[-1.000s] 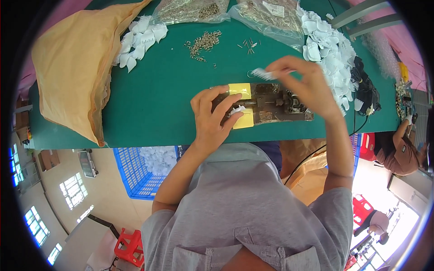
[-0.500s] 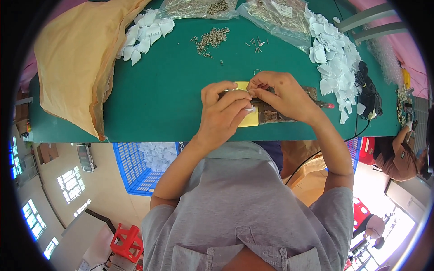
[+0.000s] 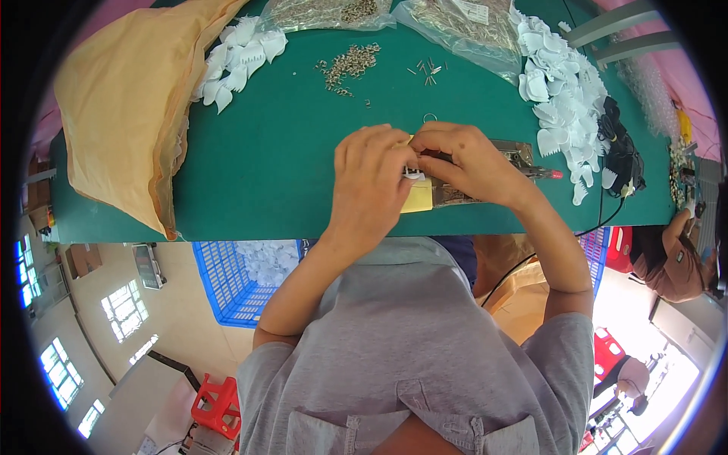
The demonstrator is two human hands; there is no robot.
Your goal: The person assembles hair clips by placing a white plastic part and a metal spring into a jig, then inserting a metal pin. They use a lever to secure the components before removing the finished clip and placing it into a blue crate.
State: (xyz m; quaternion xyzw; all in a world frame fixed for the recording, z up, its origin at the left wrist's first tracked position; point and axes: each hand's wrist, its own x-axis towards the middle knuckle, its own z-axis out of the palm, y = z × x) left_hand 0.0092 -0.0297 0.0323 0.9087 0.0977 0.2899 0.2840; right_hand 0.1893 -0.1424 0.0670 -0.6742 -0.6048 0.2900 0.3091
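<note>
My left hand (image 3: 371, 182) is closed on a small white plastic piece (image 3: 414, 175), which shows just below its fingertips. Fingers bent into a pinch, my right hand (image 3: 469, 158) meets the left one at the same spot; whatever is in its fingertips is hidden. Both hands are over a yellow block (image 3: 417, 200) at the left end of a brownish metal fixture (image 3: 453, 196). A lever with a red tip (image 3: 556, 174) sticks out at the fixture's right. Just beyond my right hand lies a thin metal ring (image 3: 430, 118).
On the green table (image 3: 258, 167) lie small metal clips (image 3: 351, 67), a few pins (image 3: 431, 72) and white toothed plastic pieces (image 3: 560, 98). Clear bags (image 3: 462, 38) lie at the back, a tan sack (image 3: 125, 114) at left, a black cable (image 3: 620, 152) at right. Below stands a blue basket (image 3: 220, 292).
My left hand has rolled over, its fingers now bunched closer together around the white piece. My right hand has shifted slightly left and stays pinched.
</note>
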